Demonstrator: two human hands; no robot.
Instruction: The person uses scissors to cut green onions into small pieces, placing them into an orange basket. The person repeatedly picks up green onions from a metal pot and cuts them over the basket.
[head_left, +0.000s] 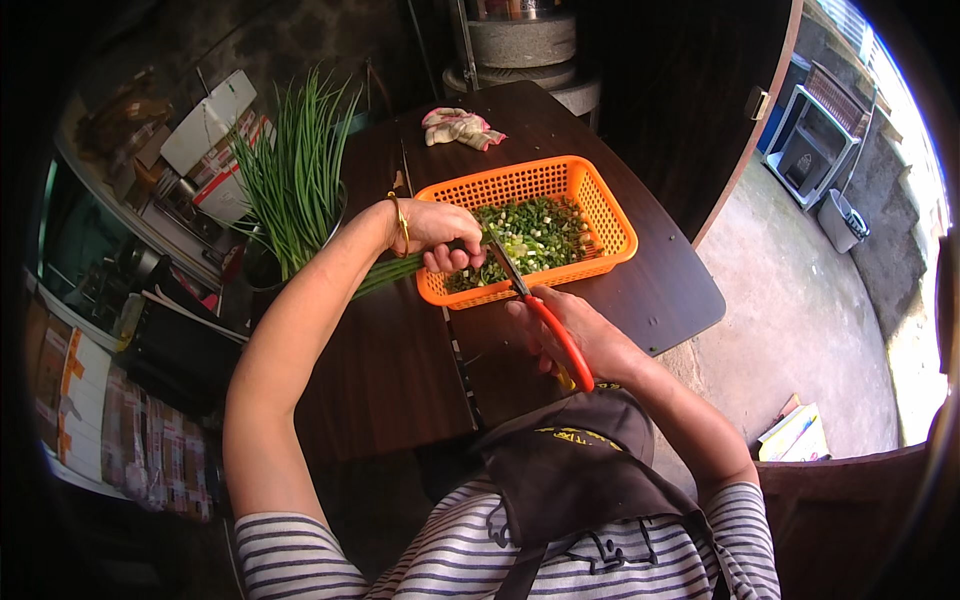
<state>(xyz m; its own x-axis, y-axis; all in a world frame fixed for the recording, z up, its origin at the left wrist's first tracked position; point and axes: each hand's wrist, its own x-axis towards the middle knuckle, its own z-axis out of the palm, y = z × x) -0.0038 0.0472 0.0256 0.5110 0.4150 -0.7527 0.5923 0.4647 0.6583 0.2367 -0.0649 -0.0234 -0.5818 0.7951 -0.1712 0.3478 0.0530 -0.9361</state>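
Observation:
My left hand (446, 232) grips a bunch of green onions (386, 274), whose stalks trail off to the left under my forearm. In my right hand (574, 330) is a pair of scissors (559, 337) with red handles. Their blades reach up to the cut end of the bunch, over an orange plastic basket (619, 225) with perforated walls. Chopped green onion (536, 225), green and white pieces, covers much of the basket's floor. Whole green onions (296, 172) stand upright in a metal container (262, 262) left of my left forearm.
The basket sits on a dark wooden table (367, 390) with a seam running through it. A crumpled cloth glove (461, 129) lies behind the basket. Stacked round stone blocks (521, 41) stand beyond the table. Taped cardboard boxes (157, 442) are at the left; an open door (757, 101) is at the right.

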